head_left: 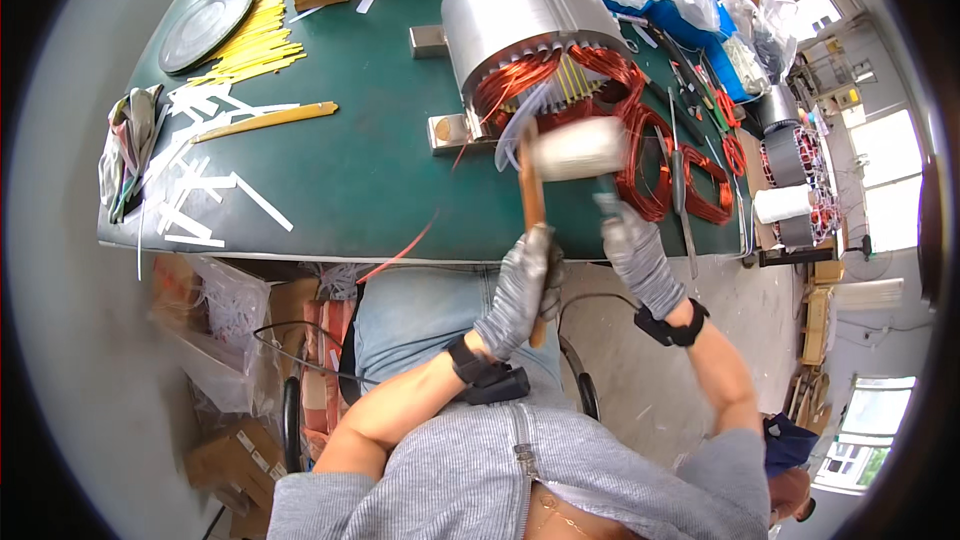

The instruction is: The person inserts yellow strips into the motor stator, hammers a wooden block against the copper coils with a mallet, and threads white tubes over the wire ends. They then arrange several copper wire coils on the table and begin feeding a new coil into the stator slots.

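My left hand (522,285), in a grey glove, is closed round a flat wooden stick (531,185) held roughly upright at the table's front edge. My right hand (637,248), gloved too, is closed on a mallet's handle. The white cylindrical mallet head (580,148) is blurred, and its left end overlaps or touches the stick's upper part; I cannot tell which. Behind them lies a steel motor stator (530,15) on its side. Copper windings (515,83) bulge from its near end, with yellow strips (572,80) in the bore and clear sleeving (515,135) hanging out.
Metal blocks (447,132) stand by the stator. Copper coils (648,165) and hand tools (683,200) lie to its right. On the left are white paper strips (205,185), yellow strips (260,45), a bamboo strip (270,122) and a round grey plate (207,27). Blue bins (705,40) stand behind.
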